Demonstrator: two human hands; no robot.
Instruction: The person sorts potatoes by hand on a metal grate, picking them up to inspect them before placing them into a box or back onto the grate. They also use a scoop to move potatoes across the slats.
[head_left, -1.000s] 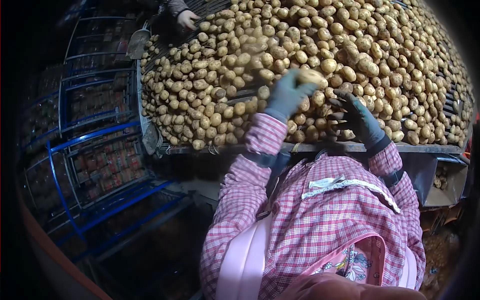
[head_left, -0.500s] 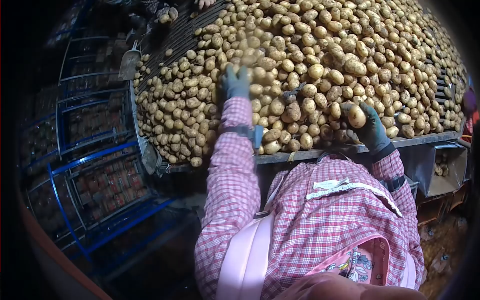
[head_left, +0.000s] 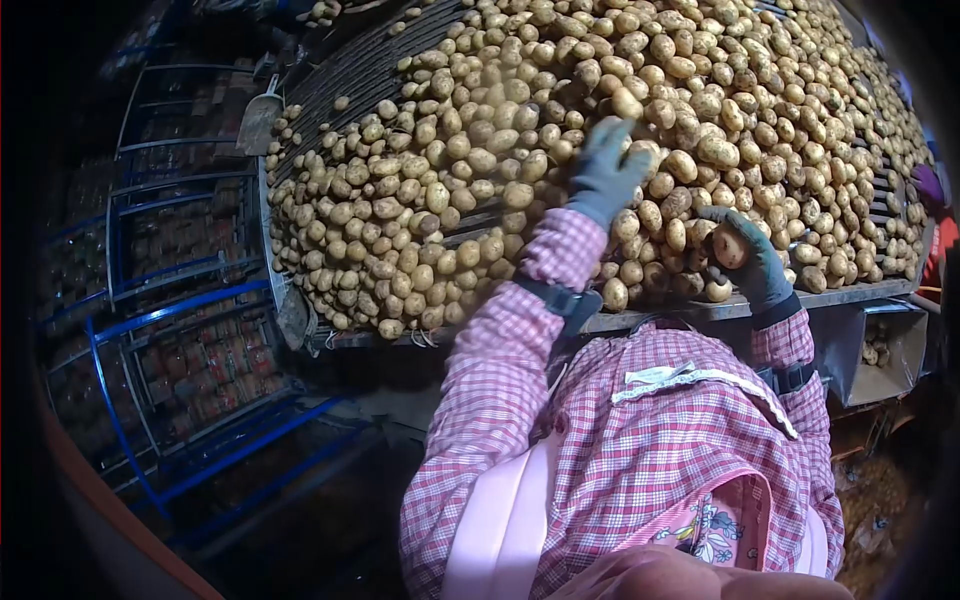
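Observation:
Potatoes [head_left: 400,190] cover a slatted table [head_left: 350,75] in a thick layer. My left hand [head_left: 608,172], in a grey-green glove, lies over the potatoes in the middle with its fingers apart, its fingertips beside a pale potato [head_left: 627,103]. Nearer the table's front edge, my right hand [head_left: 755,258], gloved the same way, is curled around a potato [head_left: 730,246] that has a brown patch. Other potatoes lie just under and beside this hand.
The table's metal front edge [head_left: 640,320] runs before my body. A metal bin [head_left: 890,355] with a few potatoes hangs below at the right. Blue metal frames [head_left: 190,310] stand at the left, near a scoop [head_left: 260,120]. Another person's purple glove [head_left: 928,185] shows at the far right.
My left hand has moved right across the pile, and bare slats now show left of it. My right hand still holds a potato, now turned to show a brown patch. Potatoes have shifted.

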